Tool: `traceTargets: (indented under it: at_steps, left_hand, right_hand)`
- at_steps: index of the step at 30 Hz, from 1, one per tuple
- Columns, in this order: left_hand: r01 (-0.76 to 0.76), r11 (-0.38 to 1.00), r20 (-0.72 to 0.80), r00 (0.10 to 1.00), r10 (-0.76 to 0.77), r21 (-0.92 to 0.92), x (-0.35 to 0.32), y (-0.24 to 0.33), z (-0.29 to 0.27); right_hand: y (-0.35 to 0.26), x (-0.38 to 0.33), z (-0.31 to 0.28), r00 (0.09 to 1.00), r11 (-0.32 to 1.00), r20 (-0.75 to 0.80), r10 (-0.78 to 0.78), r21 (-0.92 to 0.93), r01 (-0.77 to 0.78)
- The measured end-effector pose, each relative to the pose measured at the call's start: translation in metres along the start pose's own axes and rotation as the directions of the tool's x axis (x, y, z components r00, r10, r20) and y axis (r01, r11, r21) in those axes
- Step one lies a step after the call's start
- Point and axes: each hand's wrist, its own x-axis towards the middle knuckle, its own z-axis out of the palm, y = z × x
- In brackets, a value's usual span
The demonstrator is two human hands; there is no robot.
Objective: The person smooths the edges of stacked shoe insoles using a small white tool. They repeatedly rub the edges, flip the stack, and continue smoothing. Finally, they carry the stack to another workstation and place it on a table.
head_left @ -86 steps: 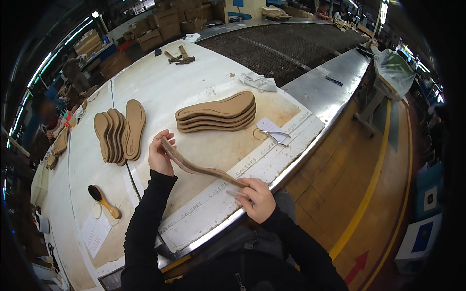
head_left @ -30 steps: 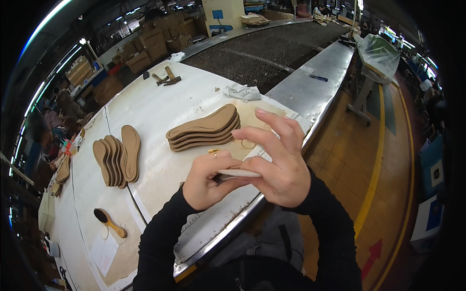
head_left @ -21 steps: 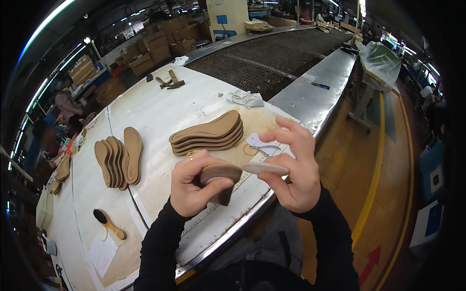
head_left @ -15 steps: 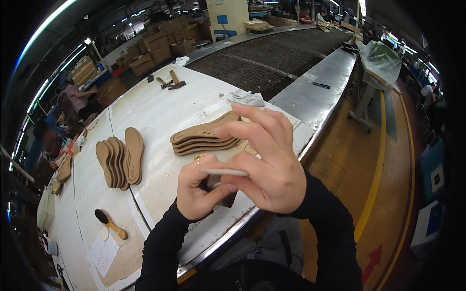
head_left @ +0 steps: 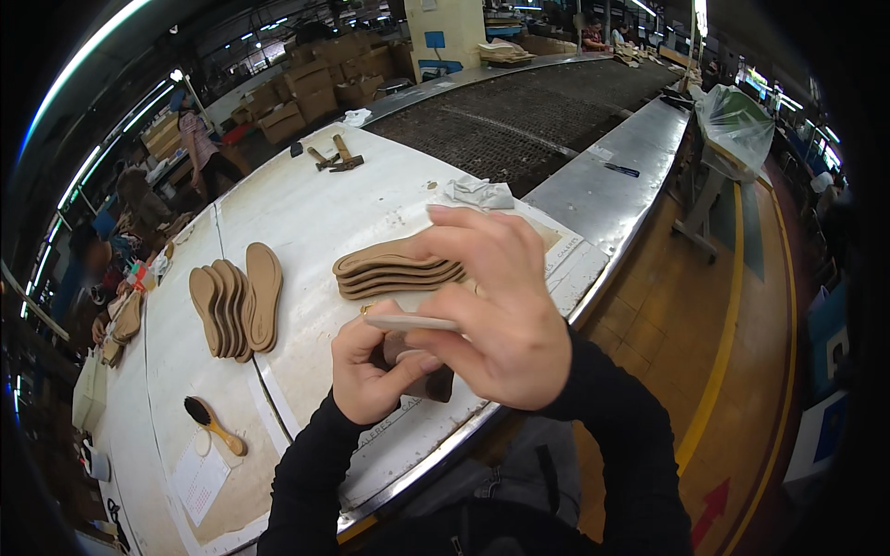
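Close in front of me, both hands hold an insole seen nearly edge-on, its rim pale grey-beige. My left hand is closed around its left part, thumb below. My right hand pinches the right end between thumb and a bent finger, its other fingers raised and curved. A dark brown surface shows below the pinch; whether it belongs to the same insole I cannot tell. Beyond my hands lies a stack of tan insoles, partly covered by my right fingers. To the left, more tan insoles lie fanned out.
A wooden-handled brush and a printed paper lie at the left of the white table. Hammers rest at its far side, a white cloth near a dark mesh conveyor. People work at the far left.
My hands, still on the insole, have shifted slightly left, and more of the dark brown surface shows below. At the far left, a person in a patterned top now stands upright.
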Motion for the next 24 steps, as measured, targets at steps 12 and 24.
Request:
traceTargets:
  at_steps: [12,24]
  left_hand:
    - [0.059,0.981,-0.184,0.979,-0.094,-0.186,-0.012,-0.011,-0.024]
    - [0.112,0.977,-0.237,0.959,-0.154,-0.182,-0.016,-0.005,-0.019]
  right_hand:
    - [0.021,-0.03,0.03,0.942,0.938,-0.211,0.26,0.287,-0.195]
    - [0.004,-0.027,0.076,0.932,0.962,-0.303,0.199,0.241,-0.127]
